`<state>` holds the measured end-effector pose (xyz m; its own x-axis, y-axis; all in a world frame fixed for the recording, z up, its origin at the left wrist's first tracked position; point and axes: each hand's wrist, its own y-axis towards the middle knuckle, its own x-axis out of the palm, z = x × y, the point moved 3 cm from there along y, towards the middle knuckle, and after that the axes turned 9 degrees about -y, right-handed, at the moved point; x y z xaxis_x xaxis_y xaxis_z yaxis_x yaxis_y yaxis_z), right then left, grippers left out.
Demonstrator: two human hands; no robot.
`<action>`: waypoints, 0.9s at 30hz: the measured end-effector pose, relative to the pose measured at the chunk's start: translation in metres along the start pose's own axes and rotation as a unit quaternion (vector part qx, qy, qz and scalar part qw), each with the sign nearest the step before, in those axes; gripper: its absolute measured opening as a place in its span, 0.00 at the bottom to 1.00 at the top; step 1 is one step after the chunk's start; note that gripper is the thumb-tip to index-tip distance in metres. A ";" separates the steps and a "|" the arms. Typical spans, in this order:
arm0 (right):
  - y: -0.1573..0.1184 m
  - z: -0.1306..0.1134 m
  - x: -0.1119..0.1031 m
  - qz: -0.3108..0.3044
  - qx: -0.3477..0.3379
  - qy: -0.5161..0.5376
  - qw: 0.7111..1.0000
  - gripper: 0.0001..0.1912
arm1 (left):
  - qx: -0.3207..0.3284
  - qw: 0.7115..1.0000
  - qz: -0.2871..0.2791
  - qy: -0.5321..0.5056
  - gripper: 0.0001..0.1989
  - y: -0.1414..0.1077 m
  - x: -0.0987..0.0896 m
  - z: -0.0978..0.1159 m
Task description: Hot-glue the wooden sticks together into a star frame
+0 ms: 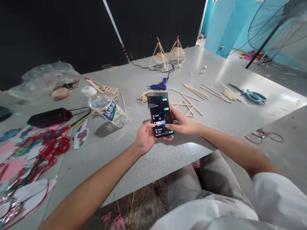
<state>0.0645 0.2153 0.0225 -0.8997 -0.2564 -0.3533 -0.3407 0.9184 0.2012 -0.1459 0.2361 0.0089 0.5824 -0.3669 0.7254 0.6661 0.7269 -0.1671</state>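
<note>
Both my hands hold a smartphone [161, 111] upright above the grey table, its dark screen lit and facing me. My left hand [146, 137] wraps its lower left side, with the thumb at the screen's edge. My right hand [179, 123] grips the right side, its thumb over the lower screen. Just behind the phone lie a small stack of sticks [144, 96] and a flat frame of crossed sticks [185, 107]. A blue glue gun [160, 84] rests farther back. Left of the phone, a clear plastic bottle [107, 108] leans in front of a stick frame [103, 87].
Two stick pyramids [159, 57] stand at the back. Loose sticks [195, 91] and grey-blue scissors [254, 95] lie to the right. Red cords [57, 140], a black box [51, 117] and a plastic bag [48, 76] occupy the left. A fan [271, 25] stands beyond the table.
</note>
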 end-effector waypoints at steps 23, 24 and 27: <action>0.001 0.012 0.001 -0.003 -0.006 0.035 0.999 0.35 | -0.002 1.000 0.010 -0.004 0.28 -0.001 0.003 -0.001; 0.002 0.012 0.000 0.002 -0.004 0.041 0.999 0.34 | 0.001 1.000 0.011 -0.002 0.28 -0.001 0.002 -0.001; 0.004 0.010 -0.002 0.008 0.002 0.058 0.998 0.33 | 0.005 1.000 0.010 0.002 0.30 -0.001 0.001 -0.001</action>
<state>0.0672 0.2223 0.0148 -0.9304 -0.2752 -0.2422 -0.3259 0.9235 0.2024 -0.1455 0.2347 0.0086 0.5970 -0.3544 0.7197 0.6498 0.7397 -0.1748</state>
